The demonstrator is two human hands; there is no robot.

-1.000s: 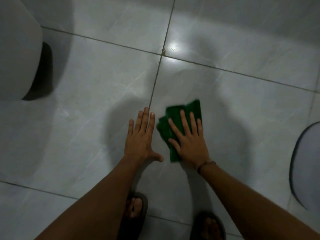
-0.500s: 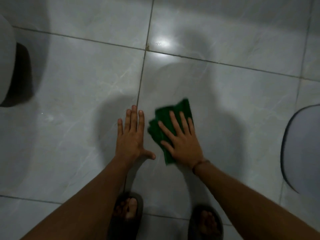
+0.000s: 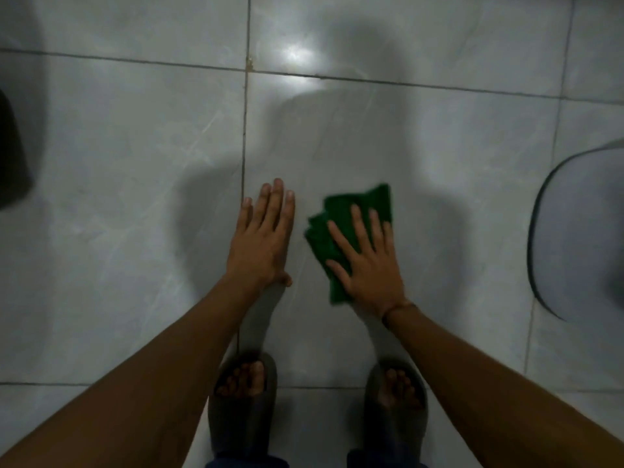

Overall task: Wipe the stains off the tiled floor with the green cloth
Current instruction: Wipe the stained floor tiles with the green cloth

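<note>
The folded green cloth point(image 3: 341, 214) lies flat on the pale grey tiled floor point(image 3: 135, 163). My right hand point(image 3: 368, 261) presses down on the cloth with spread fingers, covering its near right part. My left hand point(image 3: 263, 241) rests flat on the bare tile a short gap to the left of the cloth, fingers together, just right of a dark grout line point(image 3: 243, 136). A small brown stain point(image 3: 250, 64) sits where the grout lines cross, far ahead of both hands.
My two feet in dark slippers point(image 3: 243, 393) point(image 3: 395, 396) stand just behind my hands. A pale rounded object with a dark rim point(image 3: 580, 231) lies at the right edge. A dark shape point(image 3: 10, 157) shows at the left edge. A bright light glare point(image 3: 297, 55) reflects ahead.
The view has shifted left across the floor. My right hand and the cloth have slid to the right, away from my left hand, widening the gap between them.
</note>
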